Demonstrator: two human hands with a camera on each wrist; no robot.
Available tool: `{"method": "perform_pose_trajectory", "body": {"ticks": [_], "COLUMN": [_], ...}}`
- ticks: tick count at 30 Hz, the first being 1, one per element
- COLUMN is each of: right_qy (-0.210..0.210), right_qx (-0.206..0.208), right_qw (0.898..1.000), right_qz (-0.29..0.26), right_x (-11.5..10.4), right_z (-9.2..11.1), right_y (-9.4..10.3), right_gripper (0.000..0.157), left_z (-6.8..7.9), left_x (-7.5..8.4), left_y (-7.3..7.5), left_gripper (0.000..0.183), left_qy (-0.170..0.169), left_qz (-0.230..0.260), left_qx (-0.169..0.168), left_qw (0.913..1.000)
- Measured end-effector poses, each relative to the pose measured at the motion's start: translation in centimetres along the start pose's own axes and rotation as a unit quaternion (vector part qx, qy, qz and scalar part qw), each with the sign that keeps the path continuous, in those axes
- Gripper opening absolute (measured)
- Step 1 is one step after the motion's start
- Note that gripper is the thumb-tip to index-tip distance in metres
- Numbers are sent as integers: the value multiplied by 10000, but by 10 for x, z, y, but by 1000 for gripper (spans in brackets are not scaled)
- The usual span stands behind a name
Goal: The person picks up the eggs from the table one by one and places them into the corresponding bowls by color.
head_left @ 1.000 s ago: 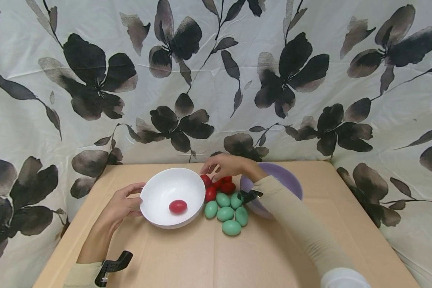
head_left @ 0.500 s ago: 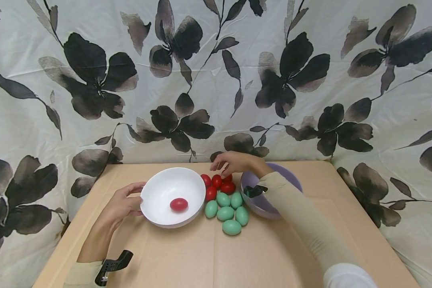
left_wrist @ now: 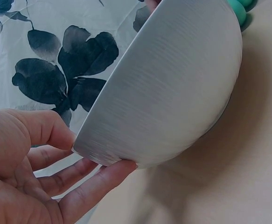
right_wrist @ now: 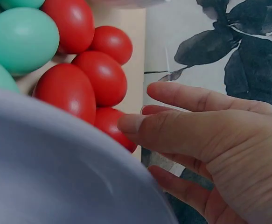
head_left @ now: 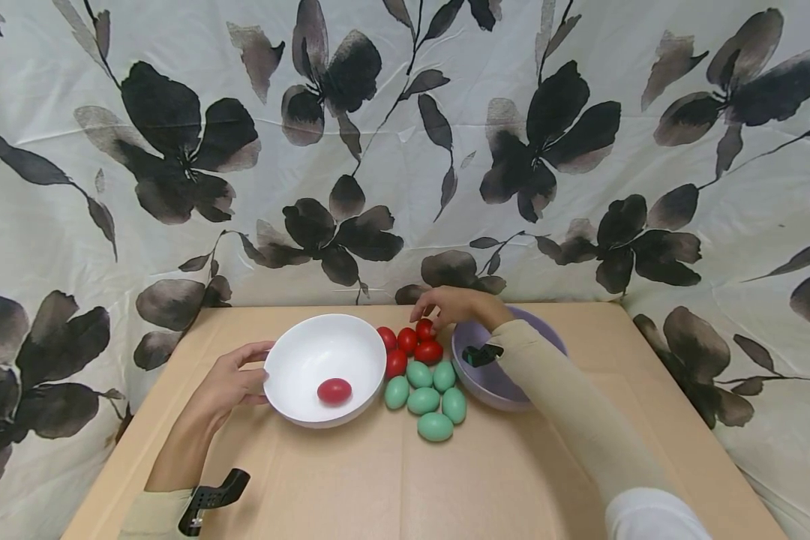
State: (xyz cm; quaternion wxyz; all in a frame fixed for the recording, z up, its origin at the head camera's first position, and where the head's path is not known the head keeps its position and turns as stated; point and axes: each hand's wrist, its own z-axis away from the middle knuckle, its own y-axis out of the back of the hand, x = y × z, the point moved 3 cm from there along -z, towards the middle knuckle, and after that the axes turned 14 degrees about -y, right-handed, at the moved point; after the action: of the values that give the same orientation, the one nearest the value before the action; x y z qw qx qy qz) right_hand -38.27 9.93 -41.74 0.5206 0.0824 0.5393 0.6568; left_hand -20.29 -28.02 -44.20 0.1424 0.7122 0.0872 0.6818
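Note:
My left hand (head_left: 232, 382) holds the white bowl (head_left: 310, 349) at its left side, thumb at the rim and fingers under the wall in the left wrist view. The bowl looks tilted and holds one red egg (head_left: 334, 391). My right hand (head_left: 455, 305) is over the back of the egg group, fingers spread around the rearmost red egg (head_left: 424, 328). In the right wrist view the thumb (right_wrist: 133, 123) overlaps this egg; the other fingers are apart from it. Several more red eggs (head_left: 407, 341) lie beside it.
Several green eggs (head_left: 423, 400) lie in front of the red ones, between the two bowls. A purple bowl (head_left: 489, 386) stands to the right, beneath my right forearm. The wooden table (head_left: 351, 480) ends at a floral cloth (head_left: 445, 187) behind.
My right hand has moved right across the red eggs, from the one by the white bowl to the rearmost one. My left hand and the white bowl have hardly moved.

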Motion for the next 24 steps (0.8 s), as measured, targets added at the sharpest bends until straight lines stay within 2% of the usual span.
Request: {"method": "perform_pose_trajectory", "body": {"ticks": [11, 24], "right_qy": [-559, -850], "right_qx": [25, 387], "right_qw": [9982, 9936], "right_qz": [199, 635], "right_x": [8, 5], "right_z": [-13, -18], "right_y": [-7, -7], "right_gripper": [42, 21], "left_z": [0, -2], "left_x": [-1, -2], "left_y": [0, 1], "left_gripper": [58, 57], "left_qy": [-11, 9], "left_qz": [18, 33], "left_qx": [43, 46], "left_qw": [10000, 10000]}}
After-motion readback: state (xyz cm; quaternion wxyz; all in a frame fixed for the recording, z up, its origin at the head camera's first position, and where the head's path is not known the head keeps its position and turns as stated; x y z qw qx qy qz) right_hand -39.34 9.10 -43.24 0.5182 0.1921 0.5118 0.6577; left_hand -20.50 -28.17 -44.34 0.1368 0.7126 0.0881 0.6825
